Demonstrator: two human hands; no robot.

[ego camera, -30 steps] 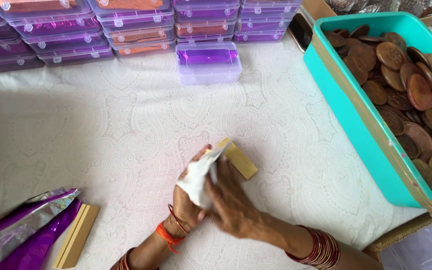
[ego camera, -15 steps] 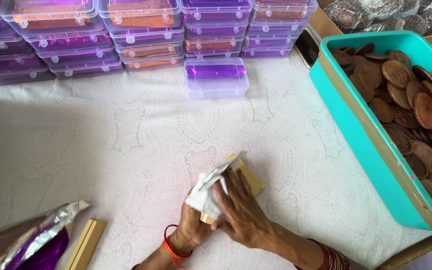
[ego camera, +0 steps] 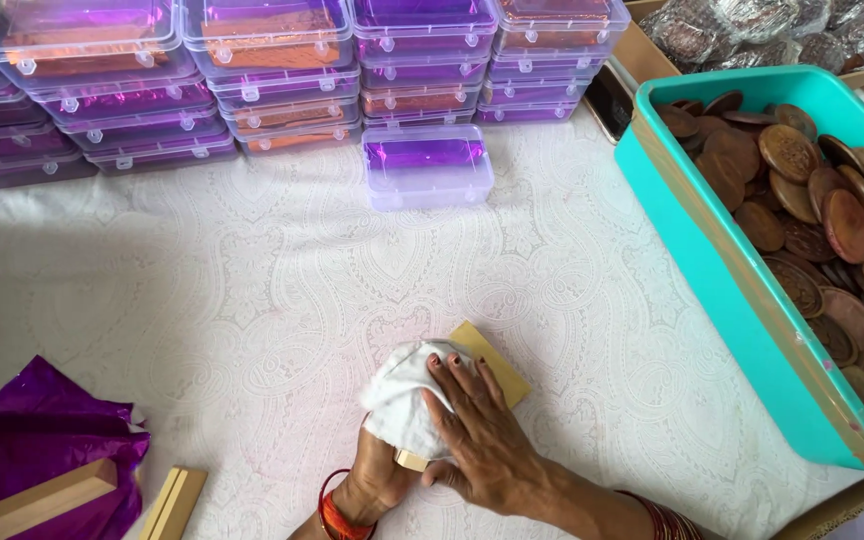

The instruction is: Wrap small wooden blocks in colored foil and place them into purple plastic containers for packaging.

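Head view: two hands rub a white cloth over a pale wooden block on a white patterned tablecloth.

Head view: the left hand (ego camera: 377, 475) grips the wooden block (ego camera: 492, 362) from below, near the bottom middle of the frame; the right hand (ego camera: 477, 425) lies flat on top, pressing the white cloth (ego camera: 402, 395) against it, so both hands close together on the one block. Its long axis runs diagonally, the bare end pointing up and right toward the teal tub of brown discs (ego camera: 712, 290). Wiping looks under way, judging by the cloth covering; two more wooden blocks (ego camera: 177, 500) wait at lower left beside purple foil (ego camera: 22, 430). Stacked clear boxes (ego camera: 252, 70) line the far edge.
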